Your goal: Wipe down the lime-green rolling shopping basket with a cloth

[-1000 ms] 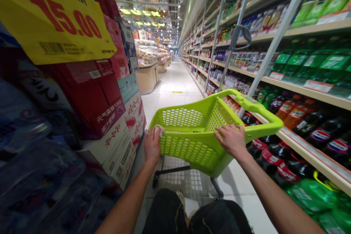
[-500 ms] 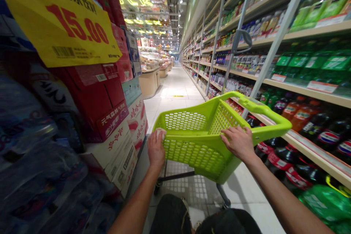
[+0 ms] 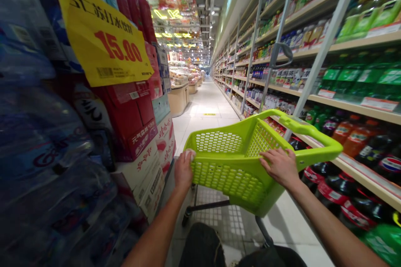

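A bright green plastic shopping cart (image 3: 225, 175) stands side-on in the aisle, its perforated basket showing no goods in the visible part. My left hand (image 3: 183, 171) is closed over the basket's left corner. A small crumpled whitish tissue or cloth (image 3: 190, 154) pokes out between its fingers and the rim. On the basket's near rim, close to the handle end, rests my right hand (image 3: 280, 167), its fingers curled over the edge. The cart's green handle (image 3: 319, 144) extends to the right, beyond that hand.
Stacked drink cartons (image 3: 140, 167) and shrink-wrapped bottles (image 3: 62, 175) rise close on the left under a yellow price sign (image 3: 109, 41). Tall drink shelves (image 3: 351, 102) line the right side. Pale floor tiles (image 3: 216, 104) run ahead past wooden display counters (image 3: 178, 98).
The scene has shifted rightward in view, and the price sign looks smaller. Both hands stay on the cart's rim, with their grip about the same.
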A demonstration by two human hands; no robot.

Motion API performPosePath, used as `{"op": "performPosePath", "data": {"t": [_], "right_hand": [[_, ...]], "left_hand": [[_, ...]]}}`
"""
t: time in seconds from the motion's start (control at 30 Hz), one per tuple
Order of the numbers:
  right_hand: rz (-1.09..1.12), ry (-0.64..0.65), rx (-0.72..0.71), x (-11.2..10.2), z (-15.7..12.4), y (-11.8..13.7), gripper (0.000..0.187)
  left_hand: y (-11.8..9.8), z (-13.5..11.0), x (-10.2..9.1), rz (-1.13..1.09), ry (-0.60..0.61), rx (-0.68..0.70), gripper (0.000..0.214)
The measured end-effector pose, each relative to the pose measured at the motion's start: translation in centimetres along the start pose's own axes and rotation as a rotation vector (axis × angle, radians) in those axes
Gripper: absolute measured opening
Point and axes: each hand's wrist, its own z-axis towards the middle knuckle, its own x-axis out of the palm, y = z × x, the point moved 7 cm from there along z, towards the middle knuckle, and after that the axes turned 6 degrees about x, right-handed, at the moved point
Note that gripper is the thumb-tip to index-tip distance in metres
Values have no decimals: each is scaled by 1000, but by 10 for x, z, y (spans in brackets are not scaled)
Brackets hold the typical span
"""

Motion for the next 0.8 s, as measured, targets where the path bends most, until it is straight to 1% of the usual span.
{"op": "performPosePath", "data": {"t": [0.07,0.17,0.2,0.23,0.27,0.3,0.4,0.43,0.47,0.5,0.53,0.57,0.67,0.7,0.73,0.77,0.8], "right_hand": [[5,-8,-4,0,-1,0,26],[12,-9,-31,-1,-2,1,25],[11,-11,-42,-1,-2,1,25],[9,-13,-51,-2,-3,1,25],[6,-16,-57,-2,-3,1,25],[3,-18,-61,-3,-4,1,25],[7,-12,-51,-4,-5,1,25],[11,-5,-43,-4,-5,2,25],[13,4,-34,-4,-5,3,25],[16,13,-24,-4,-5,4,25],[17,23,-14,-4,-5,5,25],[19,31,-8,-4,-5,6,25],[25,38,-4,-6,-5,8,25],[27,34,-5,-7,-6,8,25],[26,28,-6,-8,-6,8,25],[24,20,-6,-9,-7,8,25],[22,12,-6,-10,-7,8,25]], "left_hand": [[-32,-1,10,-7,57,91,44],[-93,-3,31,-57,176,299,49],[-106,-3,34,-70,206,342,49],[-111,-2,36,-74,225,356,50],[-108,-1,34,-68,234,337,50],[-98,1,31,-54,232,290,50],[-46,5,13,12,170,60,48],[-32,6,9,28,145,-2,48],[-24,6,6,38,128,-45,48],[-24,5,7,37,120,-60,48],[-31,5,11,27,124,-44,48],[-45,5,17,7,134,-4,48],[-103,3,37,-69,174,178,50],[-118,2,41,-85,187,233,52],[-126,2,43,-90,201,269,53],[-127,2,43,-85,213,285,53],[-120,3,40,-69,222,277,53]]}}
